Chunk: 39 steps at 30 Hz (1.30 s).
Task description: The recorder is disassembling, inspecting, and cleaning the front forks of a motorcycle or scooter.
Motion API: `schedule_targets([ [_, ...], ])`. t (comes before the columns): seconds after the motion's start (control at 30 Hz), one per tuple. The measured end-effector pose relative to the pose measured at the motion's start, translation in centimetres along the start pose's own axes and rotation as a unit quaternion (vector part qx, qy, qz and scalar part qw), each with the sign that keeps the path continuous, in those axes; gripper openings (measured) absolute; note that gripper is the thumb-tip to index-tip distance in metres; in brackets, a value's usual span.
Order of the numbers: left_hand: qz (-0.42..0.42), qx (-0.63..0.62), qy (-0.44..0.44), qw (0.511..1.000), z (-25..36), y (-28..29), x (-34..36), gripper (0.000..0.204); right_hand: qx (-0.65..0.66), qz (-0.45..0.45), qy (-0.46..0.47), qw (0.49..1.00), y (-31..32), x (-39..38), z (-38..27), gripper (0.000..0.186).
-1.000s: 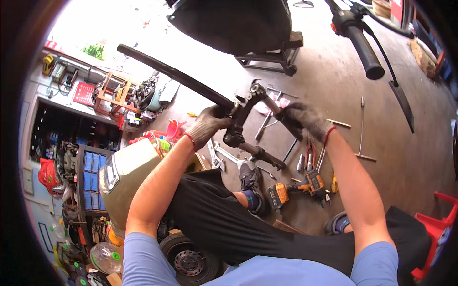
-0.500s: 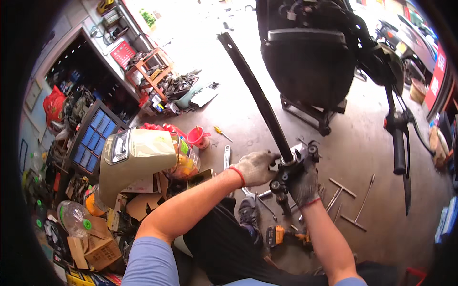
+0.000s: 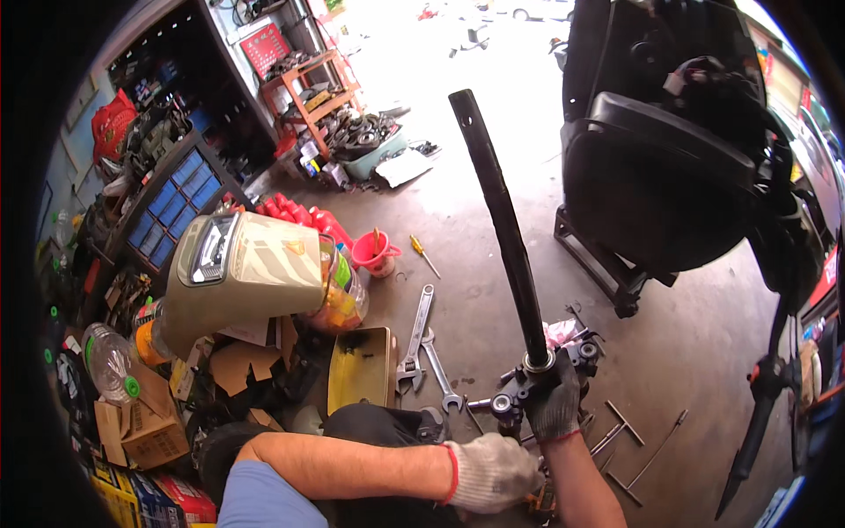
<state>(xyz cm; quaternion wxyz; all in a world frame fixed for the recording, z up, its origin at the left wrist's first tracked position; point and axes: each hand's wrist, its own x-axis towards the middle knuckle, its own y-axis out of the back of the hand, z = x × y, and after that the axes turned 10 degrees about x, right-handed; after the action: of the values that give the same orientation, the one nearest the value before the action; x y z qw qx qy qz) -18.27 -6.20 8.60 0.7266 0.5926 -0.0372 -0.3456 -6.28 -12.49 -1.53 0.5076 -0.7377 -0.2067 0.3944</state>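
My right hand (image 3: 554, 412), in a glove with a dark grey palm, is closed round the lower clamp of a black steering stem (image 3: 505, 224). The long tube stands up from the clamp, tilted slightly left, with a hole near its top and a light metal ring at its base. Low in front of me, my left hand (image 3: 495, 473), in a pale knit glove with a red cuff, has its fingers curled. What they hold, if anything, is hidden. A yellow and black cordless power tool (image 3: 544, 503) shows partly beside those fingers.
On the floor lie an adjustable wrench (image 3: 418, 339), an open-end wrench (image 3: 440, 377), a yellow-handled screwdriver (image 3: 425, 257) and T-handle wrenches (image 3: 627, 422). A yellowish tray (image 3: 359, 374), a welding helmet (image 3: 251, 264) and a red bucket (image 3: 376, 255) stand left. A partly stripped scooter (image 3: 660, 185) stands right.
My left hand has left the stem's base and dropped toward the power tool. The stem, still in my right hand, now stands more upright. My view has shifted, moving the scooter rightward in the picture.
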Motion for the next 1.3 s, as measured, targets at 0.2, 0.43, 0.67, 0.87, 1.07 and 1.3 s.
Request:
schedule_targets([
  [0.2,0.024,-0.004,0.004,1.000,-1.2,-1.0,1.4,0.013,0.038,0.035,-0.034,0.998,0.3,3.3,0.5,0.053],
  [0.43,-0.216,-0.157,-0.050,0.962,-4.4,-0.6,3.5,0.022,-0.016,0.175,-0.022,0.984,-1.1,6.3,1.7,0.050],
  [0.67,-0.264,-0.323,-0.067,0.907,-3.1,-3.5,2.1,0.035,-0.080,0.314,-0.108,0.940,-2.6,7.3,2.3,0.052],
  [0.87,-0.139,-0.496,0.118,0.849,-3.5,-3.2,-3.8,0.039,-0.137,0.358,-0.069,0.921,-10.5,3.7,0.6,0.051],
  [1.07,0.106,-0.634,0.310,0.700,-6.9,5.8,-15.4,0.040,-0.128,0.389,-0.086,0.908,-20.9,3.6,1.4,0.047],
  [1.3,0.188,-0.604,0.598,0.492,-8.3,10.0,-29.0,0.041,-0.117,0.352,-0.096,0.924,-35.7,6.4,2.8,0.051],
])
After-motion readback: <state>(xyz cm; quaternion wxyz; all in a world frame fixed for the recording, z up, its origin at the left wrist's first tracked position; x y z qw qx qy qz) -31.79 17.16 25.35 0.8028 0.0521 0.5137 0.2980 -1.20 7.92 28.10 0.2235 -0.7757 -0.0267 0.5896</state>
